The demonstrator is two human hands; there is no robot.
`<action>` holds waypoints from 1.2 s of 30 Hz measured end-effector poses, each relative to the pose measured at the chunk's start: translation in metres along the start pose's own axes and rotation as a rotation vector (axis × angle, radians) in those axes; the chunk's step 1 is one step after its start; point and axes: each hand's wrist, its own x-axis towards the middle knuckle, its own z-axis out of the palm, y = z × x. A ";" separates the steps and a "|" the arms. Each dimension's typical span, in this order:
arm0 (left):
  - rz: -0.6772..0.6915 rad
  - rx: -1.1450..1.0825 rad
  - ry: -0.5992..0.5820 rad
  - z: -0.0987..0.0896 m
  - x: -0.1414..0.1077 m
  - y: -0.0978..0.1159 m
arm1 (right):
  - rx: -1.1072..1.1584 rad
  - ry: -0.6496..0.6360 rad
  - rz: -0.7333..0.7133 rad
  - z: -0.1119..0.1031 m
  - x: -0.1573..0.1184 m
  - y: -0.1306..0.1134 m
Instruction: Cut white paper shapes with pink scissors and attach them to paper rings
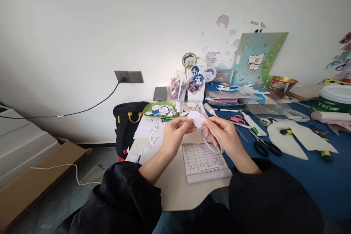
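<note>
My left hand pinches a small white paper piece between thumb and fingers, above the desk. My right hand meets the paper's right edge with thumb and fingertip. From the right hand's fingers hangs a thin white ring; I cannot tell whether it is a tape roll or a paper loop. Below the hands lies a pad of printed forms with a grid. Thin white loops rest on paper sheets left of my left wrist.
A green-rimmed tray with paper cutouts stands behind. To the right lie black-handled scissors, pink-handled scissors, a glue bottle and white sheets. A phone and black bag sit at left.
</note>
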 end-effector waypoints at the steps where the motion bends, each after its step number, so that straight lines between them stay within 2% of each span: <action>1: 0.004 0.006 -0.002 0.000 0.000 0.000 | -0.001 -0.001 0.000 -0.001 0.000 0.000; 10: 0.092 0.049 -0.079 0.005 -0.005 0.005 | -0.019 -0.062 0.003 0.004 -0.001 -0.004; 18: 0.025 0.021 -0.176 0.004 -0.006 0.002 | -0.063 -0.045 0.027 0.004 -0.003 -0.006; 28: -0.075 -0.117 -0.135 0.010 -0.010 0.003 | -0.081 0.016 0.059 0.008 -0.003 -0.009; 36: -0.087 -0.160 -0.130 0.011 -0.011 -0.002 | -0.090 0.026 0.090 0.008 -0.003 -0.008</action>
